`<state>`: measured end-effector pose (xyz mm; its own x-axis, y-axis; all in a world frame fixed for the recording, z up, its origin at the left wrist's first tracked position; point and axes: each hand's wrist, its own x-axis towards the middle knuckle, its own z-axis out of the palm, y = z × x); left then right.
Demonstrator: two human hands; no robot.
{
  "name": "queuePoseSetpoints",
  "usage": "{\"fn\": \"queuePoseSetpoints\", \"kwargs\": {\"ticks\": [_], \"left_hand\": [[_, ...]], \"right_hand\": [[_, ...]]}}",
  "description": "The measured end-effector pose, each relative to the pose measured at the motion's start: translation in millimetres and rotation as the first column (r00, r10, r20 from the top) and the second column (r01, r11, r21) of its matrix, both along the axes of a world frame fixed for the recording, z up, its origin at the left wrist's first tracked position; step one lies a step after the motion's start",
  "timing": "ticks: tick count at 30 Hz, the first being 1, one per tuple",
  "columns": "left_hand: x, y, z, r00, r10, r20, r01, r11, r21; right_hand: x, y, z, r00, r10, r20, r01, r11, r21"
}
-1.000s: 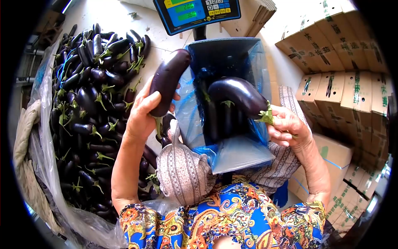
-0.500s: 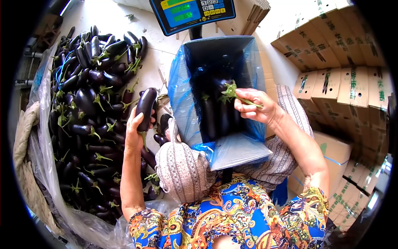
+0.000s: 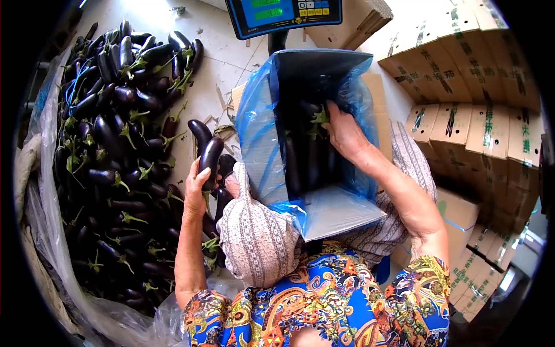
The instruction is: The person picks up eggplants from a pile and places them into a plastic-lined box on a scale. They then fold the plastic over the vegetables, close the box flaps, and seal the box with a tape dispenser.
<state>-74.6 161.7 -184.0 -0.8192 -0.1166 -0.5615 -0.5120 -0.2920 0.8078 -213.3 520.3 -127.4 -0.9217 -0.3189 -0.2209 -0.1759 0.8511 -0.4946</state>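
Observation:
My left hand is wrapped round a glossy dark purple eggplant, held upright with its green stalk hanging down. Another eggplant shows just behind it. My right hand reaches into a box lined with blue plastic, its fingers closed at an eggplant with a green cap; the fingertips are partly hidden. Several eggplants lie side by side lengthwise in the box. Its near flap folds out toward me under the plastic.
A large heap of eggplants covers the left floor, edged by clear plastic sheeting. A scale display stands behind the box. Printed cartons are stacked at right. My patterned-cloth knee is close to the box.
My right hand has moved from holding the eggplant's stalk above the box to down inside it. My left hand keeps its eggplant, now slightly lower. The scale's digits differ.

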Motion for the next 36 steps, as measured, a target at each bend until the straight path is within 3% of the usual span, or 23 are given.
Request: {"fn": "queuePoseSetpoints", "kwargs": {"ticks": [2,3,4,6,7,10,13,15,16,18,20,24,25,28,31,34,36], "left_hand": [[3,3,-2,1.000,-0.002,0.017,0.001,1.000,0.002],[4,4,-5,1.000,0.005,0.022,-0.005,1.000,0.003],[4,5,-8,1.000,-0.004,0.018,0.004,1.000,-0.002],[8,5,-11,1.000,-0.016,0.015,0.017,1.000,-0.015],[9,5,-12,0.999,-0.030,0.015,0.030,0.999,-0.029],[13,4,-19,1.000,-0.010,-0.009,0.010,1.000,0.010],[15,7,-23,1.000,0.005,0.009,-0.005,1.000,0.031],[14,8,-29,1.000,-0.003,0.014,0.003,0.999,0.042],[14,9,-31,1.000,-0.009,0.020,0.008,0.999,0.046],[15,12,-32,0.999,-0.004,0.035,0.002,0.998,0.055],[17,11,-33,0.999,-0.007,0.040,0.005,0.999,0.042],[20,12,-37,0.999,0.010,0.046,-0.012,0.999,0.043],[21,12,-38,0.999,0.019,0.050,-0.021,0.999,0.043],[22,11,-37,0.999,0.013,0.039,-0.015,0.999,0.045],[20,8,-33,0.999,0.031,0.023,-0.033,0.996,0.087],[17,5,-19,0.997,0.078,-0.021,-0.075,0.988,0.133],[12,4,-8,0.995,0.087,-0.050,-0.080,0.990,0.117]], "right_hand": [[11,-8,-3,0.984,-0.011,-0.180,0.025,0.997,0.079],[13,-12,-1,0.985,-0.024,-0.173,0.031,0.999,0.038],[14,-16,2,0.993,-0.118,-0.014,0.118,0.992,0.039],[1,-21,6,0.831,-0.322,0.453,0.453,0.865,-0.216],[-3,-16,13,0.631,-0.287,0.720,0.686,0.640,-0.346],[-3,3,22,0.417,-0.146,0.897,0.873,0.337,-0.351],[9,11,13,0.402,-0.111,0.909,0.890,0.280,-0.360],[7,11,-10,0.695,-0.352,0.627,0.668,0.639,-0.381],[4,4,-12,0.816,-0.390,0.425,0.535,0.788,-0.304],[-1,-4,-17,0.926,-0.375,0.029,0.375,0.913,-0.162],[-2,-5,-28,0.912,-0.235,-0.335,0.232,0.971,-0.050],[12,-7,-24,0.985,0.020,-0.174,0.049,0.923,0.381],[12,-8,-23,0.969,0.104,-0.224,0.003,0.902,0.432],[4,-17,-11,0.954,0.298,-0.027,-0.207,0.722,0.660],[3,-5,-40,0.963,0.221,-0.152,-0.101,0.824,0.558],[-4,-1,-54,0.962,0.220,-0.159,-0.117,0.863,0.491],[-6,1,-51,0.918,0.383,-0.098,-0.257,0.766,0.589]]}}
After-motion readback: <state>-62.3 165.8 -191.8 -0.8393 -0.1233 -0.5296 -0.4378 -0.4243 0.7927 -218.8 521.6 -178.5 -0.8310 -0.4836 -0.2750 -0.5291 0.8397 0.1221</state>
